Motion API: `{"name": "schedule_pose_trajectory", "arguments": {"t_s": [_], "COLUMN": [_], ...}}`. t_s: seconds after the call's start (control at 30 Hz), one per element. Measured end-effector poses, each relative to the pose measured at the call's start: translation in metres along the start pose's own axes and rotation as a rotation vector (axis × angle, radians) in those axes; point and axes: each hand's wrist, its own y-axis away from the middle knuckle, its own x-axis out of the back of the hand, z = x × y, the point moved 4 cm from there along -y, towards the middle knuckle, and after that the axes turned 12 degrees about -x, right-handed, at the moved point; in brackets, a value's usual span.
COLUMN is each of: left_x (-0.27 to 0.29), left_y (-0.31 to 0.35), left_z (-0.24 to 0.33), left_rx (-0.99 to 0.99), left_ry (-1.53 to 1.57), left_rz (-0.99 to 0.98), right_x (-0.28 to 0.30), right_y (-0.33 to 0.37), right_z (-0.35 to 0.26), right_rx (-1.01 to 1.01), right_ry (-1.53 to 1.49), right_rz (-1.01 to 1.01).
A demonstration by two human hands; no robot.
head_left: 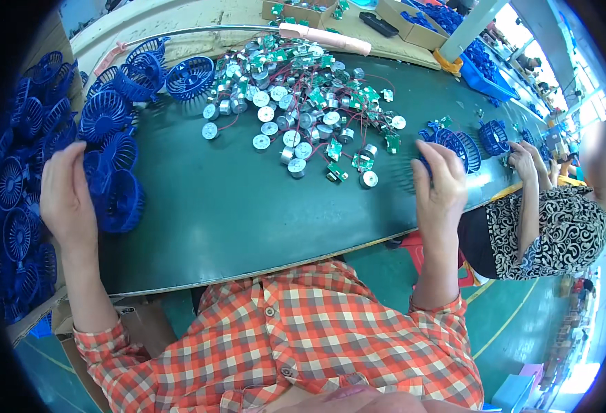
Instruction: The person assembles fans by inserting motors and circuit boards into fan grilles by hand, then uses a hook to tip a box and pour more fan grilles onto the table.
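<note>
Blue fan housings point(105, 115) everywhere on the left side of this bench: a bunch sit along the left end of the green tabletop point(241, 220), and loads more are stacked just beyond its edge. The left hand point(70, 196) is up right beside them, fingers bent; can't tell from this angle if it's touching one or pinching anything. Over on the other side, the right hand point(442, 182) has its thumb and fingers apart with nothing visible between them. Right behind it is another ribbed blue housing point(471, 151), and I can't tell whether the fingertips touch that.

Middle of the bench, toward the back, is a messy pile of small silver motors point(269, 129) tangled up with green circuit boards point(334, 149) and thin red wires. Behind the pile there's a metal rod with a pink sleeve point(324, 38) on it. Off to the right, a co-worker in a black-and-cream patterned top point(558, 230) has a hand point(523, 164) near one more blue housing point(494, 138).
</note>
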Motion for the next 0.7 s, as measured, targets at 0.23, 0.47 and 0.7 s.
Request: {"name": "schedule_pose_trajectory", "arguments": {"t_s": [0.23, 0.47, 0.7], "left_x": [-0.048, 0.001, 0.009], "left_y": [0.0, 0.019, 0.034], "left_z": [0.023, 0.02, 0.006], "left_rx": [-0.014, 0.031, 0.081], "left_ry": [-0.091, -0.209, -0.183], "left_rz": [-0.455, -0.178, -0.108], "right_x": [-0.046, -0.081, -0.037], "right_y": [-0.046, -0.07, -0.068], "right_z": [-0.022, -0.013, 0.002], "right_rx": [-0.023, 0.022, -0.202], "right_ry": [-0.059, 0.028, -0.514], "right_rz": [-0.211, -0.357, 0.041]}}
